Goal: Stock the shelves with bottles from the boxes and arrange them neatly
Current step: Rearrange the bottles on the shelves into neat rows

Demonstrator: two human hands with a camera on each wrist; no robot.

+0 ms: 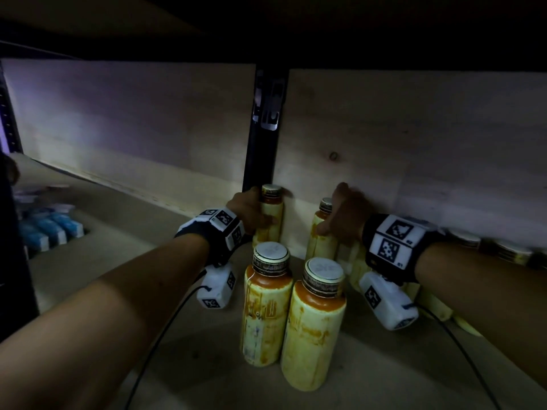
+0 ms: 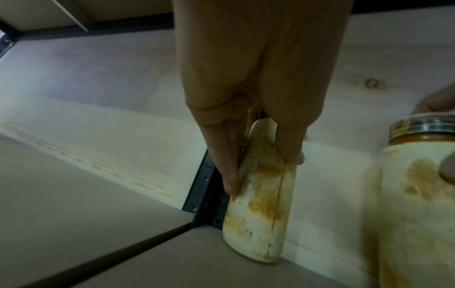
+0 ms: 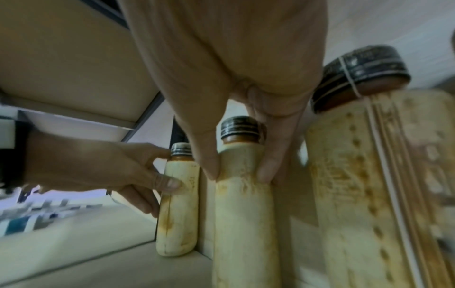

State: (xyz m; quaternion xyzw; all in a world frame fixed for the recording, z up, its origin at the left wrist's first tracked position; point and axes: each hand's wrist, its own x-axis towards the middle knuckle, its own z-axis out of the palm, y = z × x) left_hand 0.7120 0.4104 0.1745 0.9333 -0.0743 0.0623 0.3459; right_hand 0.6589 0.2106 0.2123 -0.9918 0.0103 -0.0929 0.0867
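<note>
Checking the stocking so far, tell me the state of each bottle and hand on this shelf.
Left hand: grips the back-left cream orange-stained bottle, upright.
Right hand: grips the back-right cream bottle, upright.
Two front cream bottles: upright, capped, untouched.
Grey shelf board: bears them.

A dim shelf (image 1: pixel 88 232) of grey board is backed by pale wooden panels (image 1: pixel 133 119), split by a black metal post (image 1: pixel 263 143). A dark shelf above (image 1: pixel 266 31) overhangs. Blue-white packs (image 1: pixel 50 229) lie far left.
</note>
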